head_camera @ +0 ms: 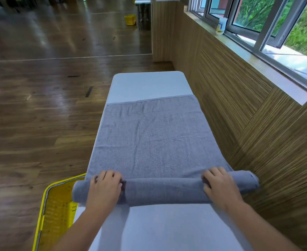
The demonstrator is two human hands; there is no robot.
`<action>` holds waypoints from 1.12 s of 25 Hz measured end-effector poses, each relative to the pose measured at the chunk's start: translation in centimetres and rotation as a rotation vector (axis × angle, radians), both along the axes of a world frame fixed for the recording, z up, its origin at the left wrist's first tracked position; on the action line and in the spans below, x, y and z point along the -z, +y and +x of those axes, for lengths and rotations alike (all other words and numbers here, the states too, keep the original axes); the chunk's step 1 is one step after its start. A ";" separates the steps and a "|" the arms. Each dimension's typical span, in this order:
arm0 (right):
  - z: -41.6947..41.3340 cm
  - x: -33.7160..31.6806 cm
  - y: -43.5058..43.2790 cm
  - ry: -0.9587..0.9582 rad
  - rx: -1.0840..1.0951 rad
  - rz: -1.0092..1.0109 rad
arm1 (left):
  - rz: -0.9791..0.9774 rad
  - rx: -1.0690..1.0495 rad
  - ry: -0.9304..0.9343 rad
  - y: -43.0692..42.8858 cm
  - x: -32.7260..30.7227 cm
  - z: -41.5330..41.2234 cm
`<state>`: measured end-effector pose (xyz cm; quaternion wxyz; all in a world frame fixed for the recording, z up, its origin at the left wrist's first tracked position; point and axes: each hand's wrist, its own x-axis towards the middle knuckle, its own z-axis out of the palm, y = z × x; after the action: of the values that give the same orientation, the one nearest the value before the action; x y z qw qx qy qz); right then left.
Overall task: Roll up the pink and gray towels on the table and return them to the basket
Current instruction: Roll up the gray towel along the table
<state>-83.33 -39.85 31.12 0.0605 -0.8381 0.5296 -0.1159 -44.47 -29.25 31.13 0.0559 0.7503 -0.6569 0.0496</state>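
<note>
The long white table [149, 84] runs away from the person, alongside a wood-panelled wall. The gray towel [152, 138] lies spread flat across the table's middle, its near end wound into a thick roll that spans the full width and overhangs both long edges. The yellow basket [45, 196] sits on the floor against the table's near-left corner. The left hand [104, 187] and right hand [219, 185] rest well apart on the roll, one toward each table edge, fingers curled over its top.
</note>
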 end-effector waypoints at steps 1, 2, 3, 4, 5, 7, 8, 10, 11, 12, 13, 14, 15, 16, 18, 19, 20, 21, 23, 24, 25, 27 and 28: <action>0.2 0.1 0.7 -0.025 -0.049 -0.063 | -0.029 0.030 0.031 0.5 0.4 -0.6; 0.2 0.4 1.5 -0.038 -0.092 -0.087 | -0.034 0.079 0.060 1.3 0.8 -1.1; 0.1 0.6 2.2 -0.041 -0.118 -0.073 | -0.010 0.130 0.081 2.2 1.3 -1.5; -0.1 0.9 2.9 -0.026 -0.122 -0.033 | 0.028 0.158 0.094 3.1 2.0 -1.6; -0.4 1.4 3.2 0.009 -0.119 -0.003 | 0.061 0.168 0.092 3.7 2.6 -1.4; -0.8 1.9 3.4 0.074 -0.102 0.017 | 0.084 0.136 0.092 3.7 3.1 -0.8; -0.7 2.0 3.2 0.083 -0.085 0.026 | 0.093 0.108 0.118 3.3 2.9 -0.7; -0.2 1.4 2.7 0.072 -0.059 0.033 | 0.100 0.073 0.167 2.6 2.2 -0.8; 0.0 1.1 2.5 0.058 -0.051 0.042 | 0.103 0.071 0.182 2.5 1.8 -0.9; 0.1 0.8 2.5 0.046 -0.050 0.054 | 0.107 0.081 0.198 2.7 1.6 -0.9; -0.1 0.7 2.6 0.046 -0.059 0.066 | 0.112 0.095 0.212 3.1 1.4 -1.0; -0.5 0.6 2.9 0.055 -0.078 0.090 | 0.111 0.099 0.221 3.7 1.4 -1.0; -0.9 0.4 3.3 0.071 -0.097 0.123 | 0.116 0.098 0.226 4.5 1.3 -0.9; -1.4 0.3 3.6 0.097 -0.114 0.155 | 0.107 0.102 0.224 5.3 1.3 -0.9; -2.0 -0.2 3.7 0.170 -0.155 0.245 | 0.088 0.120 0.204 6.5 1.3 -0.9; -2.0 -0.6 3.4 0.185 -0.171 0.278 | 0.091 0.121 0.186 6.7 1.1 -1.0; -1.8 -0.7 2.8 0.180 -0.169 0.289 | 0.111 0.118 0.170 6.4 0.8 -0.9; -1.5 -0.8 2.2 0.161 -0.155 0.277 | 0.133 0.116 0.159 5.8 0.4 -0.8; -0.5 -1.0 0.9 0.150 -0.112 0.228 | 0.158 0.076 0.161 3.8 0.0 -0.2; 0.1 -1.1 0.4 0.153 -0.088 0.201 | 0.159 0.040 0.125 2.7 -0.1 0.1; 0.5 -1.0 0.1 0.140 -0.066 0.167 | 0.150 -0.003 0.075 1.8 -0.2 0.3; 0.9 -0.7 0.1 0.037 -0.043 0.037 | 0.100 -0.055 0.024 1.2 -0.3 -0.1; 1.1 -0.6 0.5 -0.019 -0.060 -0.031 | 0.056 -0.036 0.016 1.4 -0.3 -0.7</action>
<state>-82.25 -39.32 31.77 0.0559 -0.8534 0.5016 -0.1304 -45.21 -27.88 31.41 0.0392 0.7637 -0.6438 0.0260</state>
